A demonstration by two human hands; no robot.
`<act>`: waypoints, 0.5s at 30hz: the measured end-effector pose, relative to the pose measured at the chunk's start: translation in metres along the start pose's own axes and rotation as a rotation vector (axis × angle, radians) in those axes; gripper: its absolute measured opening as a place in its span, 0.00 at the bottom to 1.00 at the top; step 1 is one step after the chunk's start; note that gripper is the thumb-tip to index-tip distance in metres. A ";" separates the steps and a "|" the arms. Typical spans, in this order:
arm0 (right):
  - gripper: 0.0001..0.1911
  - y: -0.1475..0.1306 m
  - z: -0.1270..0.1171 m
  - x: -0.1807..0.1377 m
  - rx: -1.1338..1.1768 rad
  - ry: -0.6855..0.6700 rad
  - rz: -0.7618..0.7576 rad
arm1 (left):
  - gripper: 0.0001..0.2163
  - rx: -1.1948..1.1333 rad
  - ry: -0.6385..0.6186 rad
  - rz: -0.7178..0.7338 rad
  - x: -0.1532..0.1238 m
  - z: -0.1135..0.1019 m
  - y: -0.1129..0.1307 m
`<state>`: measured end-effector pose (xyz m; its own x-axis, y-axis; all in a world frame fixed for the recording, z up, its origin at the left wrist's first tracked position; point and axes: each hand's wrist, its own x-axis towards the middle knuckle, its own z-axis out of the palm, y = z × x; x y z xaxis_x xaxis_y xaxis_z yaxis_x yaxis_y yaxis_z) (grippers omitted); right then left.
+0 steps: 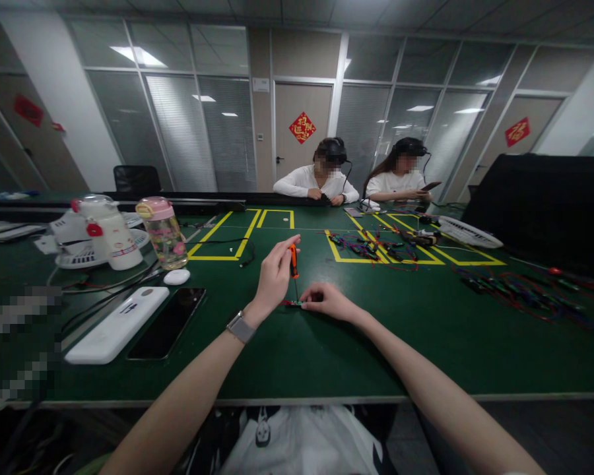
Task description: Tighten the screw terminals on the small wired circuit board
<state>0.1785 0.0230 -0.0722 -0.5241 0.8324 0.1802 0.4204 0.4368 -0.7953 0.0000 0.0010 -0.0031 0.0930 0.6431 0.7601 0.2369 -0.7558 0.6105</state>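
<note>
Grn tbl [317,369], glass wall [228,132] bhd

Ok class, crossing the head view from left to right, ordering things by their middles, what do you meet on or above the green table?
White bottle, pink-lidded bottle, left hand, orange-and-black screwdriver, right hand, tangled wires, white tray.
</note>
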 end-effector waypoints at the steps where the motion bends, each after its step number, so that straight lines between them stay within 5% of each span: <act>1: 0.10 0.000 0.000 0.000 0.002 0.000 -0.001 | 0.14 0.003 0.019 -0.005 0.000 0.000 -0.001; 8: 0.10 0.000 0.000 -0.001 -0.003 -0.005 -0.006 | 0.08 0.314 0.129 0.069 -0.001 -0.003 0.005; 15: 0.10 0.001 0.000 0.000 -0.025 -0.005 -0.024 | 0.17 0.009 -0.002 -0.034 -0.001 0.001 -0.003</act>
<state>0.1790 0.0234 -0.0725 -0.5380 0.8198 0.1961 0.4263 0.4652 -0.7758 0.0003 0.0026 -0.0059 0.0862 0.6686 0.7386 0.2490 -0.7323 0.6339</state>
